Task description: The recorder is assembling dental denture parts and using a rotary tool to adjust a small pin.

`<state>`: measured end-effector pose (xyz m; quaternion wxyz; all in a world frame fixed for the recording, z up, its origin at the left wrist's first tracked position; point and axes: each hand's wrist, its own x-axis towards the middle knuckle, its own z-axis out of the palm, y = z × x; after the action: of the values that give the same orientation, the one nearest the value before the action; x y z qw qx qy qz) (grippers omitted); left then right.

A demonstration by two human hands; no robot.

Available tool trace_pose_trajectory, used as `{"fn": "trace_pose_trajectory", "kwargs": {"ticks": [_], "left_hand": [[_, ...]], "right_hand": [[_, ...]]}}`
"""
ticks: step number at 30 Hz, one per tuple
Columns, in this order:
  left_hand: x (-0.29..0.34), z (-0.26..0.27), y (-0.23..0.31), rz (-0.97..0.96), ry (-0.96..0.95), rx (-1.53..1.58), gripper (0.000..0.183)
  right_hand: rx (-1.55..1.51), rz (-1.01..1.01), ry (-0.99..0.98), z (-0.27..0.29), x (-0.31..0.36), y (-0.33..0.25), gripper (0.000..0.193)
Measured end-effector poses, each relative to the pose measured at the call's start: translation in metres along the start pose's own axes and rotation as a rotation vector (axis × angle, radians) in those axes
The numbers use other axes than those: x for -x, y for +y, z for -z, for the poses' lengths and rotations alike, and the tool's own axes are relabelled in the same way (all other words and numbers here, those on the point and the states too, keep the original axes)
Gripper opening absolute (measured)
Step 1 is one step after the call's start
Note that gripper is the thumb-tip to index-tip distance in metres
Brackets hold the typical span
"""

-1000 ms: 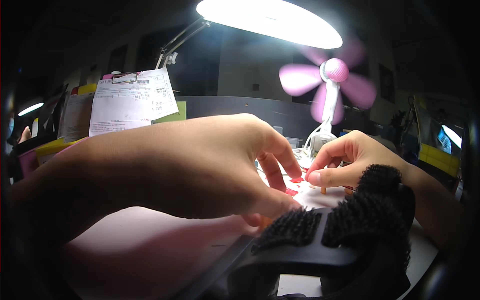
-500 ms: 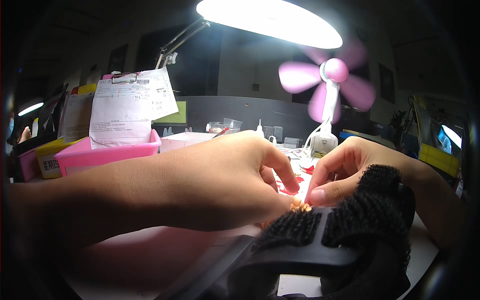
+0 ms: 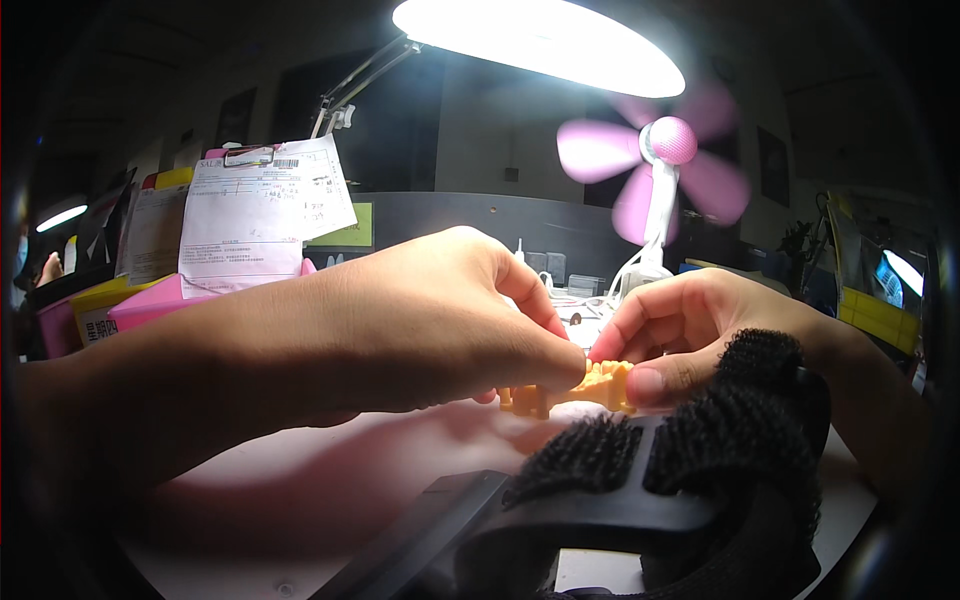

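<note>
A small orange-yellow moulded piece with a knobbly top and short legs is held just above the white tabletop, between my two hands. My left hand is closed on its left part, thumb on the near side; its other fingers are mostly hidden behind the hand. Thumb and index finger of my right hand pinch the piece's right end. The exact kind of piece cannot be made out. Under the hands the white table shows pinkish shadows.
A black strap with bristly pads fills the near foreground. Beyond my hands stand a pink fan with blurred blades and a bright lamp. Clipped papers rise from a pink bin at left; a yellow bin is at right.
The left hand has risen slightly and moved a little left. More of the orange-yellow piece shows between the hands, and the red bits seen behind it are now out of sight.
</note>
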<state>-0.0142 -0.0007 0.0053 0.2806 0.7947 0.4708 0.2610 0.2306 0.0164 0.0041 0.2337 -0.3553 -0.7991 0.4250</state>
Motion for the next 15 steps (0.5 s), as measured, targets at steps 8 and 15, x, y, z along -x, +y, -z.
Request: {"fn": "trace_pose_trajectory", "kwargs": {"ticks": [8, 15], "left_hand": [[-0.0030, -0.0020, -0.0041, 0.030, 0.011, -0.043, 0.037], [-0.0050, -0.0019, -0.0062, 0.046, 0.005, -0.014, 0.038]], "right_hand": [[0.032, 0.006, 0.019, -0.0039, 0.0003, 0.0015, 0.042], [-0.002, -0.017, 0.011, -0.0034, 0.0004, -0.0006, 0.041]]}}
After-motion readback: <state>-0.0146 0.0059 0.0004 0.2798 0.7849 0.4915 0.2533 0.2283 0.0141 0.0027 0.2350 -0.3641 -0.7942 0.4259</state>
